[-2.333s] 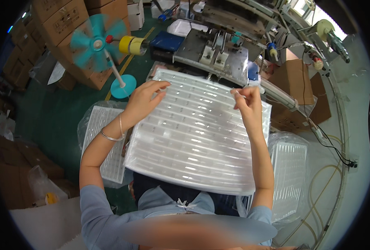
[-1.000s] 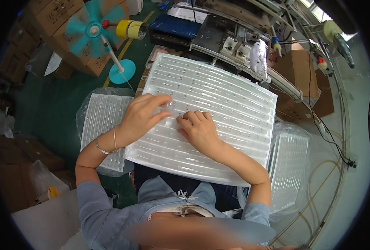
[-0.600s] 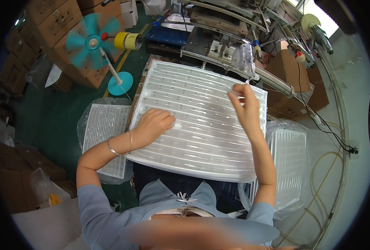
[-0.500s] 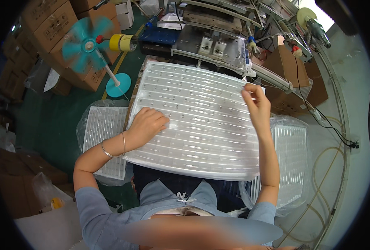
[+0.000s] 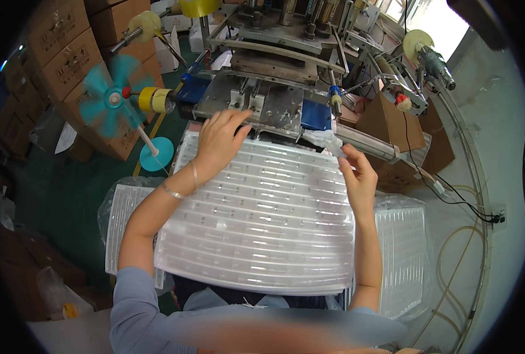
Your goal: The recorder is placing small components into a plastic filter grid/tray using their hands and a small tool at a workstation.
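In the head view, the white ribbed plastic tray (image 5: 245, 277) is filling the centre of the frame, its rows apparently carrying small clear pieces (image 5: 259, 200). The left hand (image 5: 220, 138) is hovering at upper centre by the steel machine plate (image 5: 283, 115), thumb and fingers standing apart; contact is not showing. The right hand (image 5: 362, 177) is hanging by the tray's upper right corner, next to crumpled film (image 5: 323, 140); I cannot tell whether its fingertips are gripping anything. Near the pale bracket (image 5: 255, 105), left fingers could be risking a pinch, should the machine be moving. The left forearm (image 5: 159, 215), crossing the tray's left edge, could be dislodging pieces. The turquoise fan (image 5: 114, 99), blades blurring, could be lifting loose film.
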Available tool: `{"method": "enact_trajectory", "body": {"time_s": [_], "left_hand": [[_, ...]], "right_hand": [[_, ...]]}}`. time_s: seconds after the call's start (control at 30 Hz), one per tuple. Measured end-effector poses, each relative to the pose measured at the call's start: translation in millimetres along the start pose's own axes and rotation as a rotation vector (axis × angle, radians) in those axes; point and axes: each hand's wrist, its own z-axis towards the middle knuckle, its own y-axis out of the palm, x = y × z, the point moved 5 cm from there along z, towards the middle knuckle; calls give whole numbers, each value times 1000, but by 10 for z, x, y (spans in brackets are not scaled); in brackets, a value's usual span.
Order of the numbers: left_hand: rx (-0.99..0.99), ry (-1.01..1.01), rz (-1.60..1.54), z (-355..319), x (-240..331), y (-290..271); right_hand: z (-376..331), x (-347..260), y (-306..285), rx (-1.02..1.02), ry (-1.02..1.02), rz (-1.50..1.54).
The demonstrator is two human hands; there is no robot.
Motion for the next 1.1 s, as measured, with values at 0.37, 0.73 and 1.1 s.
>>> {"method": "enact_trajectory", "body": {"time_s": [0.37, 0.73, 1.1], "left_hand": [[125, 152, 318, 742, -50, 309], [-8, -24, -55, -363, -64, -923], [-254, -119, -191, -916, 168, -950]], "right_hand": [[682, -374, 891, 128, -472, -255], [1231, -142, 1396, 43, -308, -594], [-1281, -640, 1493, -639, -508, -430]]}}
